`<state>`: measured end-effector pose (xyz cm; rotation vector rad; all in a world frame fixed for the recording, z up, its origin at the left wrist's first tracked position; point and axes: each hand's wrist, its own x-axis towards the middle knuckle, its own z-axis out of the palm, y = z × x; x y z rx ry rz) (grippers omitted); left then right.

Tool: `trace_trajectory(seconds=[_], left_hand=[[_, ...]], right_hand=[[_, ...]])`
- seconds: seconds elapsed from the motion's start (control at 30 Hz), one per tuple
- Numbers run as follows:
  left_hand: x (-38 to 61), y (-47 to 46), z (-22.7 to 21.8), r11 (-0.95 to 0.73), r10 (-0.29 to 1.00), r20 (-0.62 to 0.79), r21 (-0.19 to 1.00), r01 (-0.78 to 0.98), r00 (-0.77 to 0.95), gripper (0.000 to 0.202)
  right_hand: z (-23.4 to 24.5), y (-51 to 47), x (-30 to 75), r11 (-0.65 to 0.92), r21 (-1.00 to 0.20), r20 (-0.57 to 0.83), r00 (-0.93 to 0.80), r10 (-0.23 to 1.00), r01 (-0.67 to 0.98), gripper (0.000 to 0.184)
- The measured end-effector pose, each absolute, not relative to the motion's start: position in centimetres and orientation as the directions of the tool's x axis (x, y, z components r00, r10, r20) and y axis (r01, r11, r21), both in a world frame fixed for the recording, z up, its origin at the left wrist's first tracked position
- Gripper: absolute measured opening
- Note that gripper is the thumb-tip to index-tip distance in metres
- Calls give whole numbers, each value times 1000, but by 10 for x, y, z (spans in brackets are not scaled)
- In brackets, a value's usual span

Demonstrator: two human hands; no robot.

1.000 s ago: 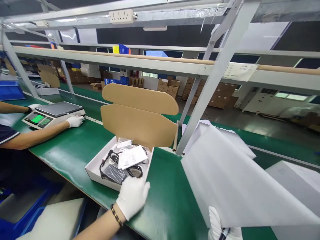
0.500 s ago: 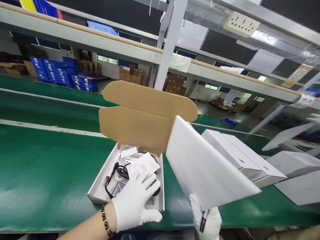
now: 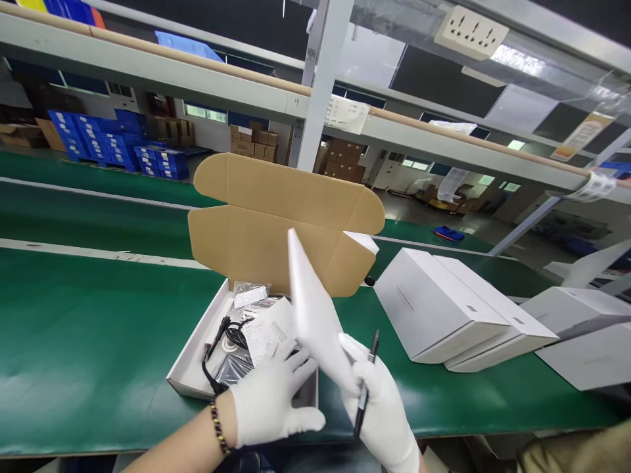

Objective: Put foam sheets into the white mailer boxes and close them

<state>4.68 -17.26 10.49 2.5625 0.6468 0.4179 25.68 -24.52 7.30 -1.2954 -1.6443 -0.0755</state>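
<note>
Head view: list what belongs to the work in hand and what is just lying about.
Likely in use:
open box
black cable
papers
white sheet, in right hand
black pen, same hand

Apparently just lying about:
blue boxes
brown cartons
socket strip

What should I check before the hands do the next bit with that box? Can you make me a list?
1. Lid standing open: ok.
2. White sheet held by the right hand: ok.
3. Right hand free of other things: not ok, it also holds a black marker.
4. Box opening clear: not ok, the left hand reaches over its front.
5. Black cable inside the box: ok, as far as it shows.
6. Papers lying flat: cannot tell, they're partly hidden.
</note>
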Motion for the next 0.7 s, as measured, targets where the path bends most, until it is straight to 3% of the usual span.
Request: trace_trajectory(seconds=[0.07,0.1,0.17,0.23,0.3,0.37,0.43,0.5,0.6,0.7], left_hand=[[14,-161,109,-744,565,206,547,385,799,43],[-5,-154,109,-687,658,221,568,453,720,42],[-43,-138,99,-524,849,306,601,604,432,52],[-70,-127,83,-262,961,247,661,703,126,63],[-82,-126,66,-187,979,194,713,675,65,71],[-82,-134,56,-248,968,168,716,653,184,68],[-77,-146,56,-361,929,172,618,699,328,55],[-72,-155,61,-539,839,203,435,722,504,39],[-61,-159,73,-764,645,190,171,622,740,23],[-49,-149,80,-825,564,56,80,559,824,23]], right_hand=[[88,-244,248,447,-251,696,-161,700,858,48],[94,-242,242,432,-158,656,-232,718,888,54],[105,-233,227,375,-76,536,-280,797,924,59],[113,-219,208,344,-33,357,-310,881,939,59],[118,-203,192,383,-10,144,-378,915,924,60],[121,-190,183,445,-5,0,-445,896,896,59],[123,-184,184,452,-3,-28,-452,892,892,60],[126,-184,193,396,-11,30,-396,918,918,57],[132,-188,210,320,-64,153,-308,939,945,49],[135,-192,218,306,-84,271,-274,923,948,44]])
